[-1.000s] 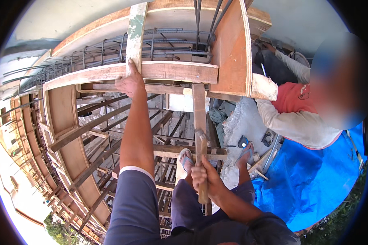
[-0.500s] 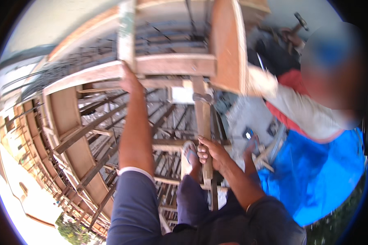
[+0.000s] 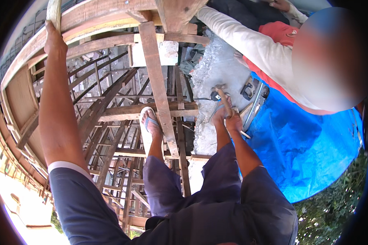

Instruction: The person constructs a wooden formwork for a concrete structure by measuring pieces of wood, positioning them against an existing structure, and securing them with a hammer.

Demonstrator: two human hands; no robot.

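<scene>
My left hand point(image 3: 55, 41) is up at the far left, wrapped around a light upright wooden batten point(image 3: 53, 14) beside a long horizontal timber beam point(image 3: 106, 14). My right hand point(image 3: 234, 122) is low at right of centre, closed round the handle of a hammer point(image 3: 223, 100). The hammer head points away from me, above my right foot and the rough concrete slab. A dark, palm-sized object point(image 3: 215, 96) rests beside that foot; its kind is unclear. My left foot point(image 3: 151, 122), in a flip-flop, stands on timber beside a slanting upright plank point(image 3: 156, 77).
A co-worker's pale sleeve point(image 3: 249, 45) reaches over the concrete slab point(image 3: 221, 61) towards the beam. Blue tarpaulin point(image 3: 306, 159) covers the right side. Below and left is a lattice of timber props point(image 3: 110, 94) with open gaps. A black tool point(image 3: 248, 90) lies on the slab.
My right hand has swung the hammer rightward, away from the upright plank. The view has shifted, so the beam and my left hand appear farther up and left. My left hand still holds the batten.
</scene>
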